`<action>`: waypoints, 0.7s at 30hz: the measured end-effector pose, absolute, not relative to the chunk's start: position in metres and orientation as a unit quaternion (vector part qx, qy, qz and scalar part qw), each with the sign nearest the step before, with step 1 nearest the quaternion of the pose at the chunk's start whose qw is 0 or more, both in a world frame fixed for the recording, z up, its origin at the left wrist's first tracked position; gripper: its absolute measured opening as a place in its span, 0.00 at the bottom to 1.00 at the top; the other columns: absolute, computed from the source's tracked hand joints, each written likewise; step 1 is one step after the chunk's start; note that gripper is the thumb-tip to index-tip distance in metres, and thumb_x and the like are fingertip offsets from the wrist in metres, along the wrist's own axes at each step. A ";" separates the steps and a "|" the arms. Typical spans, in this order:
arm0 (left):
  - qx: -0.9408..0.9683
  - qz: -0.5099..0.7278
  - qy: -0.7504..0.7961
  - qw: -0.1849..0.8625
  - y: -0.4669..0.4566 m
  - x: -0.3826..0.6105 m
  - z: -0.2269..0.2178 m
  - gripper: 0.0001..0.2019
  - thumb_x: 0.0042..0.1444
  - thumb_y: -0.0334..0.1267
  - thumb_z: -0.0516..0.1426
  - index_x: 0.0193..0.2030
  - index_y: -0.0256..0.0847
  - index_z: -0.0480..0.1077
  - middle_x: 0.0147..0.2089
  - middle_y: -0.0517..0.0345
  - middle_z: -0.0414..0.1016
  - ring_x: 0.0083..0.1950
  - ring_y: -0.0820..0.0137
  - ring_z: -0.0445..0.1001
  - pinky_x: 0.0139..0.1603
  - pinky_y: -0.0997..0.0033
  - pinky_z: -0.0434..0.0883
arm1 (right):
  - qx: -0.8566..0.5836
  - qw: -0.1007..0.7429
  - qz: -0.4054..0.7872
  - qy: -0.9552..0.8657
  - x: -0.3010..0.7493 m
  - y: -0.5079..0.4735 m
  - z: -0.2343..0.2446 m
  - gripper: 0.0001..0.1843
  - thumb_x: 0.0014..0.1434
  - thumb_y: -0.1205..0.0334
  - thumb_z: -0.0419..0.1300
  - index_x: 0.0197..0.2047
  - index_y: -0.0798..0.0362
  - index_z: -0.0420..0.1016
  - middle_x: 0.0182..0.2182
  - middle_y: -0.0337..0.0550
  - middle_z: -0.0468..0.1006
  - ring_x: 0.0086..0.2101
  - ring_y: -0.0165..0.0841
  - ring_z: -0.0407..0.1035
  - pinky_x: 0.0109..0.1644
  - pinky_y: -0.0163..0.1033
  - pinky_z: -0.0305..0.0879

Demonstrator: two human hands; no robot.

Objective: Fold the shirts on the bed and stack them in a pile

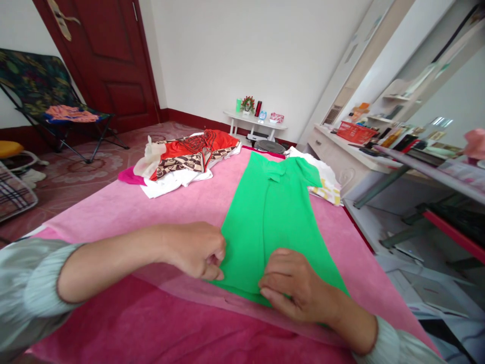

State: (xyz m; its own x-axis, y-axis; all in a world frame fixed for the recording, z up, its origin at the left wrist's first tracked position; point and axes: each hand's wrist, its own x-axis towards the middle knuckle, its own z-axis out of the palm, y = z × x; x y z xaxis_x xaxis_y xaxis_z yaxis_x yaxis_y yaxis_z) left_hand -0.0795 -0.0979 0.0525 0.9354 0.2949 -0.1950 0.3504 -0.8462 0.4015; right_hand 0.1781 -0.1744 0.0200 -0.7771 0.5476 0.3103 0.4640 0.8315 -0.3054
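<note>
A bright green dress (261, 217) lies spread flat on a pink blanket (182, 207), its neck and short sleeve at the far end and its hem towards me. My left hand (200, 251) is closed at the dress's near left corner, thumb and fingers pinched together at the edge. Curled over the near hem is my right hand (290, 283), thumb against the bent fingers; the cloth inside this grip is mostly hidden. One long crease runs down the middle of the dress. A darker pink cover (159, 323) lies in front of both hands.
Red patterned clothing (212, 146) and white garments (174, 182) lie piled at the far left of the bed. White and yellow cloth (326, 182) sits beyond the dress at right. A dressing table (322, 144) with a red basket (354, 132) stands right; a folding chair (34, 86) stands left.
</note>
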 end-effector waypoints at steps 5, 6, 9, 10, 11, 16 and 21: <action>0.958 0.004 0.246 0.147 -0.053 -0.038 0.048 0.09 0.56 0.34 0.53 0.38 0.42 0.75 0.36 0.58 0.77 0.37 0.70 0.74 0.37 0.76 0.66 | -0.430 0.271 0.080 -0.858 0.178 -0.136 0.014 0.09 0.63 0.60 0.54 0.42 0.52 0.74 0.37 0.45 0.76 0.39 0.33 0.69 0.45 0.41 0.62; 0.952 0.034 0.279 0.122 -0.041 -0.028 0.043 0.12 0.56 0.33 0.52 0.43 0.40 0.74 0.42 0.55 0.77 0.42 0.68 0.74 0.42 0.74 0.67 | -0.444 0.259 0.084 -0.853 0.176 -0.131 0.011 0.11 0.62 0.57 0.55 0.45 0.52 0.74 0.43 0.47 0.75 0.44 0.35 0.68 0.49 0.43 0.62; 0.928 0.089 0.356 0.063 -0.003 -0.002 0.023 0.19 0.57 0.32 0.51 0.55 0.35 0.67 0.55 0.46 0.70 0.53 0.63 0.70 0.52 0.69 0.66 | -0.430 0.190 0.106 -0.876 0.168 -0.129 0.002 0.24 0.60 0.50 0.57 0.56 0.51 0.67 0.58 0.51 0.66 0.57 0.41 0.59 0.61 0.52 0.54; 0.921 0.090 0.375 0.051 0.009 0.007 0.017 0.20 0.57 0.32 0.51 0.57 0.34 0.65 0.57 0.44 0.67 0.56 0.62 0.69 0.54 0.68 0.65 | -0.416 0.164 0.118 -0.887 0.166 -0.132 0.001 0.28 0.60 0.49 0.56 0.60 0.50 0.63 0.61 0.50 0.62 0.60 0.42 0.55 0.63 0.54 0.49; 0.913 0.087 0.396 0.038 0.019 0.016 0.011 0.21 0.58 0.33 0.50 0.59 0.33 0.63 0.60 0.43 0.65 0.58 0.61 0.66 0.57 0.66 0.63 | -0.401 0.141 0.130 -0.896 0.164 -0.135 0.002 0.30 0.61 0.48 0.55 0.63 0.50 0.59 0.63 0.49 0.59 0.62 0.41 0.52 0.65 0.54 0.46; 0.875 0.090 0.475 -0.004 0.051 0.056 -0.015 0.25 0.62 0.42 0.48 0.63 0.29 0.58 0.67 0.37 0.54 0.69 0.54 0.50 0.67 0.51 0.48 | -0.346 0.155 0.148 -0.913 0.167 -0.144 0.004 0.20 0.63 0.56 0.53 0.58 0.47 0.65 0.58 0.42 0.68 0.59 0.33 0.59 0.65 0.45 0.50; 0.867 0.130 0.481 0.028 0.062 0.070 -0.039 0.28 0.64 0.50 0.41 0.66 0.38 0.55 0.70 0.45 0.48 0.70 0.55 0.45 0.68 0.50 0.44 | -0.249 0.292 0.153 -0.911 0.172 -0.139 -0.014 0.08 0.61 0.59 0.55 0.39 0.51 0.73 0.39 0.42 0.81 0.43 0.29 0.74 0.48 0.32 0.67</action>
State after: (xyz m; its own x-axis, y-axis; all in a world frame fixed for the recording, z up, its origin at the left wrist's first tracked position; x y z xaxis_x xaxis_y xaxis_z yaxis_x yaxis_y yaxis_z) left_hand 0.0704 0.0624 -0.0391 0.5045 0.8405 0.1974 0.8258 -0.5365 0.1737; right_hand 0.1719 -0.1390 -0.0145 -0.7052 0.5434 0.4555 0.3649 0.8289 -0.4240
